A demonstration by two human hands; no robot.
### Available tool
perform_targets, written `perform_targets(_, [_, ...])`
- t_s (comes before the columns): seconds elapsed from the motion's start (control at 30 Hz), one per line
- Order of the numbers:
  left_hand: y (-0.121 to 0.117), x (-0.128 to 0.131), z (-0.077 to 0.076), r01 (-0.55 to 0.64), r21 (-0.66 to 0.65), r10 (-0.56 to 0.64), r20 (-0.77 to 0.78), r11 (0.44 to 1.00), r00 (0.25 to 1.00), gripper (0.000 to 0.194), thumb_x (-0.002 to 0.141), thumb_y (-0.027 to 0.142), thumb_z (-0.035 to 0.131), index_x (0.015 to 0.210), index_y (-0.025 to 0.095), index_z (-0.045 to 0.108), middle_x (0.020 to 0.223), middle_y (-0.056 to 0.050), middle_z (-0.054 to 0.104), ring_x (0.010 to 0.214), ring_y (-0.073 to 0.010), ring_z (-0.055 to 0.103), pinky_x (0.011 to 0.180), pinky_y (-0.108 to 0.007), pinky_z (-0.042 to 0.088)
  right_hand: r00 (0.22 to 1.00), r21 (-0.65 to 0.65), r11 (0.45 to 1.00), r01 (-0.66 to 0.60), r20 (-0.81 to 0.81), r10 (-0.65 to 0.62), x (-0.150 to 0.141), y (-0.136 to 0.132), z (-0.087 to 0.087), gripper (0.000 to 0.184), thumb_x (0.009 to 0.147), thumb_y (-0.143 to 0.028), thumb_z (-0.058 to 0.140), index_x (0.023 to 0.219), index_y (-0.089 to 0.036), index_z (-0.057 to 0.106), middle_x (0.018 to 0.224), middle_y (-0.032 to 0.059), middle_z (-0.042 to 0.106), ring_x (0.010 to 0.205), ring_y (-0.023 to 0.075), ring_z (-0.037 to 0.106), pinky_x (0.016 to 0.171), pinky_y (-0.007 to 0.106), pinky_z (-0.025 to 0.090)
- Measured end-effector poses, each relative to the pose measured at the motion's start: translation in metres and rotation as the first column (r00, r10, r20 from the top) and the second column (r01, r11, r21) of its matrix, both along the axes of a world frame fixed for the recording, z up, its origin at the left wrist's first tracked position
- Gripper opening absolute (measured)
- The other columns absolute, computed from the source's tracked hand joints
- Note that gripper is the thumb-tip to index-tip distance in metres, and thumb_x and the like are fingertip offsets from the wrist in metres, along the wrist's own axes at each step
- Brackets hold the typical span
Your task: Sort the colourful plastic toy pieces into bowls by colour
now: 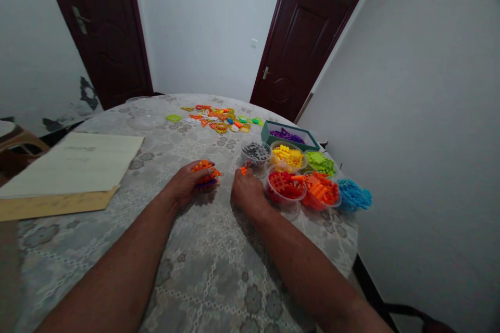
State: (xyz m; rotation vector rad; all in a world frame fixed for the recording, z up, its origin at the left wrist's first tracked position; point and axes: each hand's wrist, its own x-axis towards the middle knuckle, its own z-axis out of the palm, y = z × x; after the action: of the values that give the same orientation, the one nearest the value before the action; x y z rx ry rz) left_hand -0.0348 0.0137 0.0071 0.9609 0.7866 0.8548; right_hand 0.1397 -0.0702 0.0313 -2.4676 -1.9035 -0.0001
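My left hand (pixel 186 183) is closed around a cluster of joined plastic building pieces (pixel 207 170), mostly orange with some purple along the bottom. To its right, my right hand (pixel 247 188) has its fingers pinched on a small orange plastic piece (pixel 244 170), of which only the tip shows. The two hands are apart, low over the tablecloth. Close to my right hand stand clear round tubs: one with grey pieces (pixel 256 151), one with red pieces (pixel 283 185), one with yellow pieces (pixel 288 156) and one with orange pieces (pixel 321 189).
Green pieces (pixel 320 163) and blue pieces (pixel 354 195) lie at the table's right edge. A dark green box (pixel 291 134) behind holds purple pieces. Mixed colourful pieces (pixel 221 118) are scattered at the far side. Large paper sheets (pixel 74 164) lie on the left of the patterned tablecloth (pixel 211 270).
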Motion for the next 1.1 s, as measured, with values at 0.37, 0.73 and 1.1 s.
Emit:
perform_targets(0.37, [0.001, 0.001, -0.001, -0.002, -0.008, 0.002, 0.011, 1.000, 1.000, 0.049, 0.069, 0.026, 0.096, 0.112, 0.017, 0.073, 0.107, -0.014, 0.079, 0.079, -0.0227, 0.078, 0.067, -0.033, 0.067, 0.992, 0.014, 0.993, -0.115, -0.052, 0.115, 0.012, -0.034, -0.009, 0.029, 0.105, -0.019, 0.046, 0.132, -0.017, 0.056, 0.118, 0.0154, 0.065, 0.098, 0.0256, 0.073, 0.081, 0.035, 0.056])
perform_targets(0.73, [0.002, 0.001, 0.002, -0.020, -0.022, 0.019, -0.014, 1.000, 1.000, 0.046, 0.070, 0.023, 0.095, 0.110, 0.018, 0.073, 0.102, -0.011, 0.079, 0.083, -0.0223, 0.078, 0.073, -0.035, 0.069, 0.984, 0.027, 0.986, -0.165, -0.057, 0.166, 0.012, -0.041, -0.011, 0.026, 0.106, -0.015, 0.044, 0.123, -0.015, 0.062, 0.114, 0.0139, 0.070, 0.095, 0.0245, 0.073, 0.078, 0.034, 0.057])
perform_targets(1.1, [-0.001, 0.000, 0.003, -0.014, -0.009, 0.014, -0.014, 1.000, 1.000, 0.045, 0.070, 0.025, 0.094, 0.110, 0.019, 0.074, 0.100, -0.011, 0.079, 0.082, -0.0226, 0.078, 0.074, -0.037, 0.069, 0.981, 0.145, 0.979, -0.145, -0.110, 0.162, 0.007, -0.042, -0.018, 0.023, 0.105, -0.030, 0.056, 0.125, -0.018, 0.061, 0.131, 0.0153, 0.063, 0.113, 0.0251, 0.067, 0.090, 0.034, 0.055])
